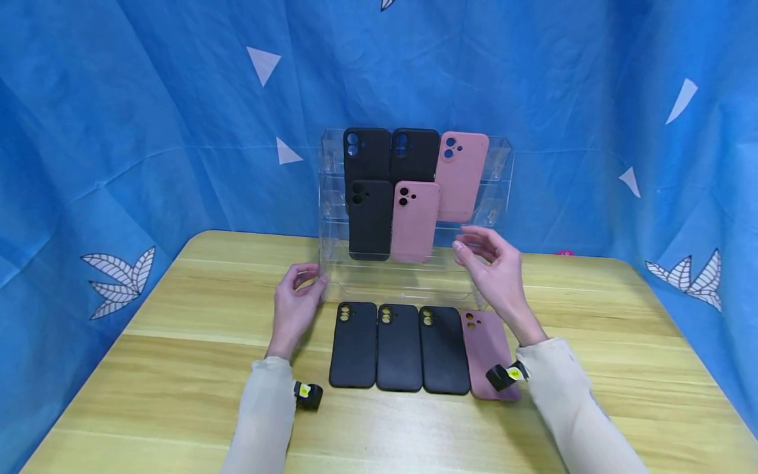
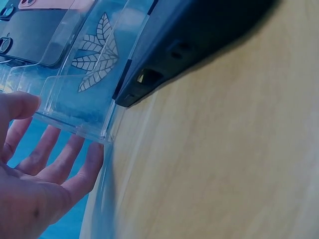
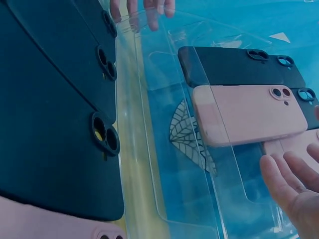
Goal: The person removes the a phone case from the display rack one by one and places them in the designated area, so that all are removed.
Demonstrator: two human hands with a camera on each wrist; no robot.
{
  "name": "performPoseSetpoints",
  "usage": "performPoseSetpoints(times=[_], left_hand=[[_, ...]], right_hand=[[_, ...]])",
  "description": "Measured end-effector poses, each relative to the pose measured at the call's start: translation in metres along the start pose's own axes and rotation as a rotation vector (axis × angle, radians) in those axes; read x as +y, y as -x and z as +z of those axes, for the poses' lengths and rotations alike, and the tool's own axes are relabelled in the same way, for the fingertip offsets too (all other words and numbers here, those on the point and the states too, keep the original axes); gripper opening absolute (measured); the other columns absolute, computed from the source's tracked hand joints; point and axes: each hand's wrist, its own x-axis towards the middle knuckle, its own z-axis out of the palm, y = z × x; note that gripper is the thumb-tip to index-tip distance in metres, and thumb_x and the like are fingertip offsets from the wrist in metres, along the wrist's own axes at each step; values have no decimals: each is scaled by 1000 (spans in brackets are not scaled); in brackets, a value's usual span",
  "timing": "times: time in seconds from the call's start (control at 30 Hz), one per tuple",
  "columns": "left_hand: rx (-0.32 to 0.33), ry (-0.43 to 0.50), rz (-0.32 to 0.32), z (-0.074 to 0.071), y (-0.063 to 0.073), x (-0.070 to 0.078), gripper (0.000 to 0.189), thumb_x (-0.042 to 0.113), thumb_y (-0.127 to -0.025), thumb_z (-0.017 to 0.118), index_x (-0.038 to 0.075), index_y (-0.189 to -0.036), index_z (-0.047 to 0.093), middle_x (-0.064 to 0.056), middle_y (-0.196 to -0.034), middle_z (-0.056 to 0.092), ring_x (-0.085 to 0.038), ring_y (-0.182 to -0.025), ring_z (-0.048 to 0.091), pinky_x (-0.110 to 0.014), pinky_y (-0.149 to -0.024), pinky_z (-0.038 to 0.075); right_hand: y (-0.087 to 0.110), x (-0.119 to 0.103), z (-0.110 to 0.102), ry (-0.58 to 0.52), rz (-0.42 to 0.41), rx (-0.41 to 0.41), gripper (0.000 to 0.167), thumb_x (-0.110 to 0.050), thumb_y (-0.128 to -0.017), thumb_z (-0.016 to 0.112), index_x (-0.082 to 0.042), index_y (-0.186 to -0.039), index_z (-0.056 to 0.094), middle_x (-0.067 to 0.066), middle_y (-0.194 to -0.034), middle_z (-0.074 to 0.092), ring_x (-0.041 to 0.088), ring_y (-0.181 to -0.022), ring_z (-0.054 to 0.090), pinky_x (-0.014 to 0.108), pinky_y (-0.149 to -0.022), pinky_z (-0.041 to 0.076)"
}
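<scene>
the left hand [image 1: 296, 308], fingers loosely spread, touches the left side of the rack [image 1: 367, 282]. on the worktop [image 1: 177, 368], the pink case [image 1: 485, 347] lies before it, long axis toward it; nearer, the right hand [image 1: 496, 273] hangs just beyond, empty, fingers relaxed and apart.

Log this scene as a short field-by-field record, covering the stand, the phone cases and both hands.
stand: clear, tiered, upright on wooden table
upper row: two rear black cases, one rear pink case
lower row: one front black case, one front pink case
before stand: three flat black cases, one flat pink case, side by side on table
left hand: touches stand's left side
right hand: near stand's right side, holds nothing
backdrop: printed blue cloth
</scene>
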Motion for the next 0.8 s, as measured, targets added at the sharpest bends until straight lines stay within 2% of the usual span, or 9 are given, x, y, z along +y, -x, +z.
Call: performPoseSetpoints(times=[0.07,0.23,0.47,0.7,0.8], left_hand=[[-2,3,-5,0,0,0,29,14,-97,69,9,-124,62,-13,-131,66,-33,-117,68,-36,-81,64],[-2,6,-9,0,0,0,29,13,-97,68,9,-125,61,-13,-131,65,-33,-118,68,-37,-82,64],[0,0,-9,0,1,1,30,13,-97,68,9,-125,61,-13,-131,65,-32,-117,68,-38,-83,64],[1,3,-5,0,1,1,29,13,-97,68,9,-125,62,-12,-130,66,-32,-116,69,-37,-82,64],[-2,10,-4,0,1,1,29,13,-97,68,9,-125,62,-13,-131,66,-32,-115,69,-37,-82,64]], right_hand=[[-3,1,2,13,-1,0,38,-14,-98,68,3,-131,61,25,-120,68,6,-95,72,20,-80,62],[-10,-1,7,56,3,-3,39,-17,-98,68,0,-132,62,21,-121,70,-2,-96,68,12,-83,58],[-20,2,15,80,-2,-11,38,-20,-98,70,-6,-133,64,17,-121,71,0,-99,67,15,-92,55],[-27,7,23,97,39,-23,39,-24,-98,69,-9,-134,64,17,-118,72,4,-98,67,13,-82,57],[-29,8,26,94,55,-22,40,-26,-98,70,-10,-134,64,16,-118,72,13,-100,69,15,-79,59]])
